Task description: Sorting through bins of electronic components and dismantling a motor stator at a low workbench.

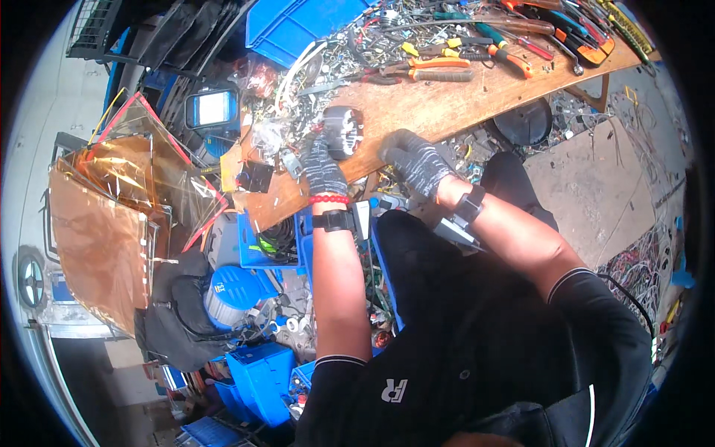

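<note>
My left hand [323, 170], in a grey patterned knit glove, rests at the near left corner of the wooden table. Its fingers close against the left side of a short black cylinder [339, 123], whose right face shows silver and white parts; it looks like a motor, but the kind is unclear. My right hand [418, 159], gloved alike, hovers by the table's front edge, apart from the cylinder. Its fingers are curled together, and whatever they hold, if anything, is hidden. Beside the left hand lie a small grey part [290, 162] and clear plastic wrap [268, 138].
Pliers [439, 74], screwdrivers and other tools spread across the wooden table [387, 112], with a heap of small metal scraps [328, 63] behind. A blue bin [290, 30] stands at the back. Amber plastic sheeting [104, 246] is at left; a black round pan [525, 119] lies beyond the table.
</note>
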Available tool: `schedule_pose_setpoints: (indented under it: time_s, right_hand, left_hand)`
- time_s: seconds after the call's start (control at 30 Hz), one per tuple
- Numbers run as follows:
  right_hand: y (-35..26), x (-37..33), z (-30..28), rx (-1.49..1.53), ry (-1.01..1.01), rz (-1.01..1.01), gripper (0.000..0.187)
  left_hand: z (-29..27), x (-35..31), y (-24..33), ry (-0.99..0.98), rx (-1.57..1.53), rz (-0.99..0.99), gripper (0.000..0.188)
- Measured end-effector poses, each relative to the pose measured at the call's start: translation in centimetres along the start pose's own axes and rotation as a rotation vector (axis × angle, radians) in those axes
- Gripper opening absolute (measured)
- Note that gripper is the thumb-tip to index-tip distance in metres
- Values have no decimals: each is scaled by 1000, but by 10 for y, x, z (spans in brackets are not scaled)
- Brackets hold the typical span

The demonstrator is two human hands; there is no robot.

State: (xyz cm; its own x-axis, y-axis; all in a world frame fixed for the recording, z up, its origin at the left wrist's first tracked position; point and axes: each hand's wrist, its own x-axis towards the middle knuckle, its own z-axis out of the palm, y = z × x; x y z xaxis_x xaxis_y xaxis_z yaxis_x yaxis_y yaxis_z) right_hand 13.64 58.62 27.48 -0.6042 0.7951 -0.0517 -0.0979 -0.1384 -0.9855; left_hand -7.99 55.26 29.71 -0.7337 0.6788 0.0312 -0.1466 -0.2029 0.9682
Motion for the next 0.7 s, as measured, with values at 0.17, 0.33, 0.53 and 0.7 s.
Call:
schedule_pose_setpoints:
  time_s: [0.17, 0.33, 0.53, 0.7]
  right_hand:
    - [15, 17, 5, -54, 41, -184, 34]
    - [8, 14, -3, -110, 49, -112, 38]
    - [-30, -3, -13, -753, 336, -815, 46]
    - [-51, 51, -14, -939, 75, -853, 60]
  left_hand:
    - [1, -6, -8, -140, 589, 287, 25]
    - [4, 0, -26, -207, 435, 264, 10]
    - [20, -17, -12, -182, 721, 355, 21]
    - [36, -37, 2, -232, 584, 275, 31]
